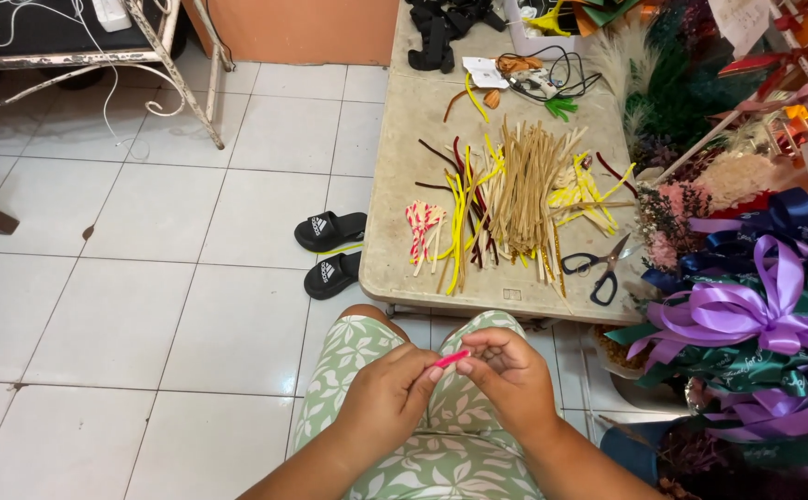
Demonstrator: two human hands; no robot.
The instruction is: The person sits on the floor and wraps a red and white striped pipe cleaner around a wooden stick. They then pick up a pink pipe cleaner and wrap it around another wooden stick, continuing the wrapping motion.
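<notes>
The person sits with both hands over their lap, at about six o'clock from the low table (404, 167). The left hand (387, 393) and the right hand (507, 370) meet on a short pink strip (452, 357), each pinching one end between thumb and fingertips, the other fingers curled in loosely. The strip lies nearly level between them, tilted a little up toward the right hand, just above the green leaf-print fabric of the knees. To my eye the handling wants a firm, close pinch at both ends, with the strip kept taut, so any bend lands where the fingers choose and not in the slack middle. On the table at twelve o'clock lies a fan of tan sticks (524, 190) with yellow and dark red strips beside it, and a black-handled pair of scissors (600, 267) near the table's front edge at one o'clock. A purple ribbon bow (746, 310) sits on wrapped bouquets at three o'clock, and black sandals (331, 248) rest on the tile floor at eleven.
</notes>
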